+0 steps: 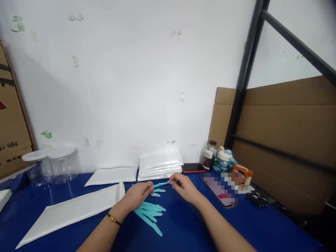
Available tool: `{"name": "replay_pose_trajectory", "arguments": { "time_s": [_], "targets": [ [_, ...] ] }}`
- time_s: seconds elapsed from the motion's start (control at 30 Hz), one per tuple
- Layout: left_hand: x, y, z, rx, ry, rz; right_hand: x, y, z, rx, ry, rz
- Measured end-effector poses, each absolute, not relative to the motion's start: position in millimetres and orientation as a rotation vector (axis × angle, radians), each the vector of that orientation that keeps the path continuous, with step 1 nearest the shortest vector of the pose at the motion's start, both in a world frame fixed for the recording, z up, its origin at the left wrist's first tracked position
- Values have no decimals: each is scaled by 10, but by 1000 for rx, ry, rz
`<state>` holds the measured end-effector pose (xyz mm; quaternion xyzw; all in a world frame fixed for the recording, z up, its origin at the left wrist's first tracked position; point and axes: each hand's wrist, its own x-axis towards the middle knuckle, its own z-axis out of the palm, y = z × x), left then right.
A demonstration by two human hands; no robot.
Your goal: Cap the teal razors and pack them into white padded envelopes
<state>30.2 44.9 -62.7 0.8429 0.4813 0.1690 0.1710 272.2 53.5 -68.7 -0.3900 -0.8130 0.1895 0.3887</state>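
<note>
My left hand (137, 195), with a ring and a bracelet at the wrist, is closed on a turquoise rubber glove (160, 184) just above the table. At the far end of one stretched glove finger, my right hand (184, 187) pinches the tip between thumb and forefinger. More turquoise glove fingers (159, 191) stick out beside my left hand. Below it, another bunch of turquoise gloves (151, 213) lies fanned out on the blue table (181, 227). My left hand hides the cuff ends.
White padded mailers (160, 162) are stacked by the wall, with a long padded mailer (76, 211) at left. Clear tubs (64, 168) stand far left. To the right are phones (193, 168), a dark bottle (210, 154), a water jug (223, 161) and an orange box (243, 175).
</note>
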Motion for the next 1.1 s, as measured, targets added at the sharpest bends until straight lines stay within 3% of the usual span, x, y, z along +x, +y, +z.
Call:
{"name": "replay_pose_trajectory", "arguments": {
  "time_s": [0.67, 0.83, 1.1],
  "targets": [
    [337, 475, -700, 2514, 1399, 437, 2625, 521, -680, -1033, -2164, 537],
    [233, 603, -839, 2620, 1497, 496, 3008, 658, -643, -1308, -2044, 335],
    [212, 512, -719, 2499, 1458, 478, 3128, 620, -721, -1701, -2279, 373]
  ]
}}
